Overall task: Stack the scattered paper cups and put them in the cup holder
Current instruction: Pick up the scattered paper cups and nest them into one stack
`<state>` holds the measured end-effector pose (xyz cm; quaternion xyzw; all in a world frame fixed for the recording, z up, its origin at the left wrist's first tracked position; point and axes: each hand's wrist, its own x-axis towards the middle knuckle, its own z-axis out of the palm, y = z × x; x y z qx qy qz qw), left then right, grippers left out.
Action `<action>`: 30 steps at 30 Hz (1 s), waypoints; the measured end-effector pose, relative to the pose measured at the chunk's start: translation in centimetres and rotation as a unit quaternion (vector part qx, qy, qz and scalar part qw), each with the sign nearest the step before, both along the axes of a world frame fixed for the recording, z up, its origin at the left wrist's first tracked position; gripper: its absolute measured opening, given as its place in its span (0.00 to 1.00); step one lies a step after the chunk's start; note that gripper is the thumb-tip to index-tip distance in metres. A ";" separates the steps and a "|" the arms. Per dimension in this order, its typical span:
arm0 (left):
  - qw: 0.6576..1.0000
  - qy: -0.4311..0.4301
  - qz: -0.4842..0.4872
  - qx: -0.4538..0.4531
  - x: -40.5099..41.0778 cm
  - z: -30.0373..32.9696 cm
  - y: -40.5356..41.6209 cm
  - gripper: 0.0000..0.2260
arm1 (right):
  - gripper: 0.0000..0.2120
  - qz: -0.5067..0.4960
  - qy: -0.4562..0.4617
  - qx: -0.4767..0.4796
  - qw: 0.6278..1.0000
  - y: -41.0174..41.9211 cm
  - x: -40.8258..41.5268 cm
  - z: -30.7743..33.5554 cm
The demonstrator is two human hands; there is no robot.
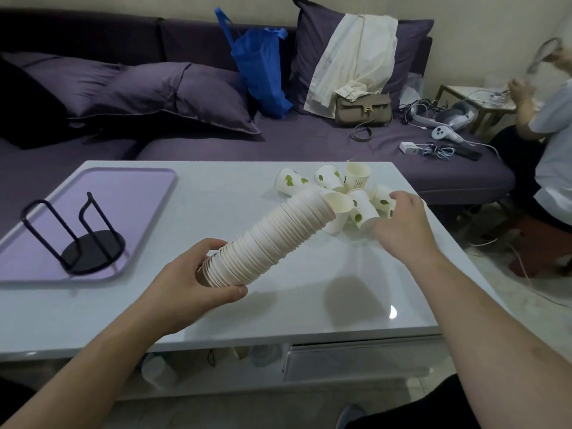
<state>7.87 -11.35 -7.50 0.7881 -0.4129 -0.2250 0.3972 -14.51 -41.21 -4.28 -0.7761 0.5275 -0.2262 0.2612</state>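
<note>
My left hand grips the lower end of a long stack of white paper cups, held slanted above the table with its open end up and to the right. Beyond that end lie several loose white cups with green leaf prints, some upright, some on their sides. My right hand reaches into this pile, its fingers curled around one of the loose cups. The black wire cup holder stands empty on a lilac tray at the left.
The glossy white table ends at a front edge close to me. Behind it is a purple sofa with pillows, a blue bag, a handbag and cables. Another person sits at the right.
</note>
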 end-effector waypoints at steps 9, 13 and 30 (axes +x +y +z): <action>1.000 -0.002 0.002 0.002 0.0 -0.1 -0.2 0.27 | 0.16 -0.104 -0.009 -0.099 0.990 -1.2 -0.9 -0.6; 1.000 -0.002 0.003 -0.001 0.2 -0.1 0.0 0.28 | 0.11 -0.139 -0.082 -0.162 0.973 -1.4 -1.7 0.5; 1.000 -0.006 0.008 -0.001 0.3 0.3 1.0 0.28 | 0.08 0.217 -0.347 0.172 0.896 6.2 2.8 1.6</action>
